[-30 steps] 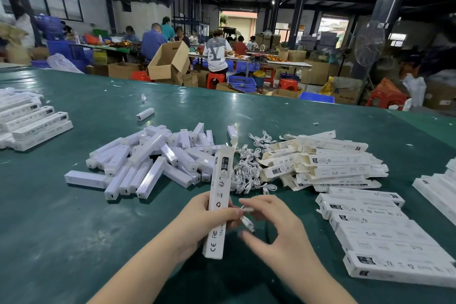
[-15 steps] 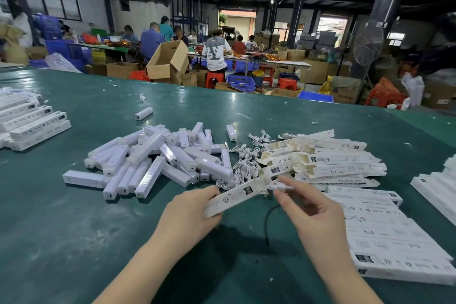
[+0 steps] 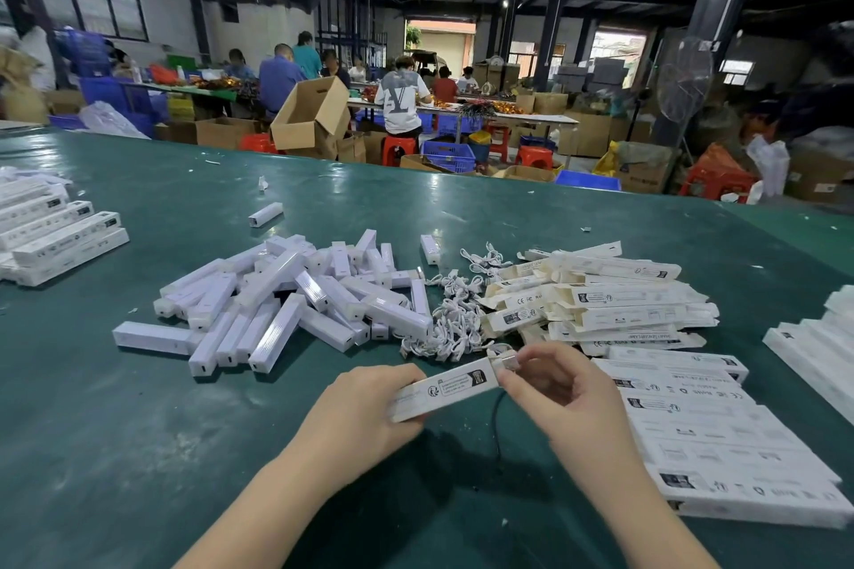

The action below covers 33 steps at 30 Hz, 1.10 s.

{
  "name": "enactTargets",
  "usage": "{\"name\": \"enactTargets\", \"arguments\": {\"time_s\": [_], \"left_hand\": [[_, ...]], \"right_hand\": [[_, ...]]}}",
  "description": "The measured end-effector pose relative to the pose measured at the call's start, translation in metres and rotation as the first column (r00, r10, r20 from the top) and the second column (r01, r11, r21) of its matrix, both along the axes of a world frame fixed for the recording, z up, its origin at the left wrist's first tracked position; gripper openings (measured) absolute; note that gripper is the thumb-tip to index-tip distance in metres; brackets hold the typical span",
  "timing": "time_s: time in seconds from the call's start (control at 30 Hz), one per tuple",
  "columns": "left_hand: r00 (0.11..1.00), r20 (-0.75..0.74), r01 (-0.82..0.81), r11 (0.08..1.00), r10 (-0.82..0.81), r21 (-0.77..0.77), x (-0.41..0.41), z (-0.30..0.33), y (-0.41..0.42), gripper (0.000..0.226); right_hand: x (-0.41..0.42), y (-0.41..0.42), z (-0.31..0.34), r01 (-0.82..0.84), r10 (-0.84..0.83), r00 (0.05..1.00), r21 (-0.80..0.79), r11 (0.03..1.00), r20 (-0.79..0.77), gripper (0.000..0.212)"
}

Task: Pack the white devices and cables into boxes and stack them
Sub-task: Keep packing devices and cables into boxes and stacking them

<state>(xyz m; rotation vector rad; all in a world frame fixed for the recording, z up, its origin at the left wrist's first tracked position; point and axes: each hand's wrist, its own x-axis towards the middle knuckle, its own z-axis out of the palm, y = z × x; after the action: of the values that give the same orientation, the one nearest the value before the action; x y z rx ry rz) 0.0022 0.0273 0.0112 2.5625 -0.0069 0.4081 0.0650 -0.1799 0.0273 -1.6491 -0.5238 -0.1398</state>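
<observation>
My left hand (image 3: pixel 356 416) grips a long white printed box (image 3: pixel 450 388) near its left end, holding it nearly level above the green table (image 3: pixel 92 453). My right hand (image 3: pixel 559 388) pinches the flap at the box's right end with thumb and fingertips. Behind the box lies a heap of white bar-shaped devices (image 3: pixel 286 296), a tangle of white cables (image 3: pixel 450 323) and a pile of unfilled flat boxes (image 3: pixel 605 300). A row of closed boxes (image 3: pixel 711 434) lies stacked at my right.
More packed boxes (image 3: pixel 51 231) sit at the far left and another stack of boxes (image 3: pixel 818 337) at the right edge. One device (image 3: pixel 265 214) lies alone farther back. Beyond the table, several people work at benches among cardboard cartons (image 3: pixel 309 116) and stools.
The box went from upright in my left hand to nearly level. My right hand, which held a cable a second ago, moved up to the box's right end and now pinches the flap.
</observation>
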Motion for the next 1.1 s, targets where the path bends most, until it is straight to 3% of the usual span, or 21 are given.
{"name": "enactTargets", "arguments": {"time_s": [0.17,0.37,0.5,0.6,0.77,0.93,1.0,1.1], "left_hand": [[0.999,0.032,0.002,1.000,-0.002,-0.017,0.001,-0.003,0.001,0.015],[1.000,0.016,0.002,1.000,-0.002,0.001,0.003,-0.006,0.000,0.017],[0.999,0.034,-0.028,0.998,0.029,-0.052,0.003,-0.005,0.001,0.014],[0.999,0.029,0.018,0.998,-0.017,-0.056,0.001,-0.004,0.000,0.013],[0.999,0.048,0.019,0.998,-0.016,-0.056,0.001,-0.003,-0.001,0.011],[0.994,0.045,-0.099,0.993,0.102,-0.058,0.005,-0.004,-0.004,0.011],[0.994,0.036,-0.100,0.993,0.103,-0.069,0.005,-0.004,-0.003,0.015],[0.996,0.034,-0.075,0.992,0.079,-0.105,0.004,-0.003,-0.003,0.024]], "right_hand": [[-0.003,0.002,0.000,0.005,-0.001,0.998,-0.059,0.998,0.058,0.029],[-0.006,0.003,0.002,-0.032,0.036,0.999,-0.143,0.989,0.022,0.029],[-0.007,0.002,-0.001,-0.052,0.059,0.997,-0.127,0.990,0.045,0.045],[-0.006,0.003,-0.001,0.001,0.014,0.992,-0.119,0.993,0.129,0.040],[-0.007,0.004,0.001,0.037,-0.029,0.996,-0.092,0.995,0.084,0.034],[-0.018,0.011,0.001,-0.240,0.239,0.963,0.010,0.971,-0.122,0.033],[-0.021,0.013,-0.001,-0.279,0.277,0.958,-0.002,0.960,-0.079,0.041],[-0.026,0.012,-0.004,-0.254,0.276,0.951,-0.156,0.954,0.140,0.060]]}}
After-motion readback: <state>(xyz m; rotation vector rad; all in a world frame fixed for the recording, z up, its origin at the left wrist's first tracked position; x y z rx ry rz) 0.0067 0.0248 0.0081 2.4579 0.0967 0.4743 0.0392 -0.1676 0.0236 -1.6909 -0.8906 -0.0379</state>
